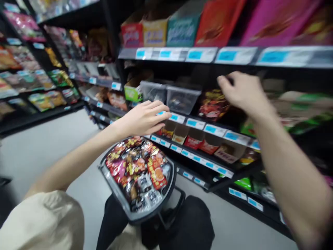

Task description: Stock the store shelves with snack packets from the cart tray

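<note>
My left hand [149, 118] is stretched out with its fingers loosely extended and nothing in it, just above a black-rimmed bin [114, 189]. Small wrapped snack packets [135, 166] fill the bin up to its rim, many of them red, others silver and dark. Over a shelf to the right, my right hand [240, 90] is raised with thumb and forefinger apart; its other fingers are mostly hidden and nothing shows in it. Just below and left of that hand is a dark red and yellow snack bag [214, 104].
Clear plastic boxes [183, 99] and a green carton [133, 93] stand on the same shelf. Above runs a shelf edge with price tags [201, 54], carrying a teal box [182, 31]. Lower down are small cartons [195, 138]. Grey floor [52, 146] lies left.
</note>
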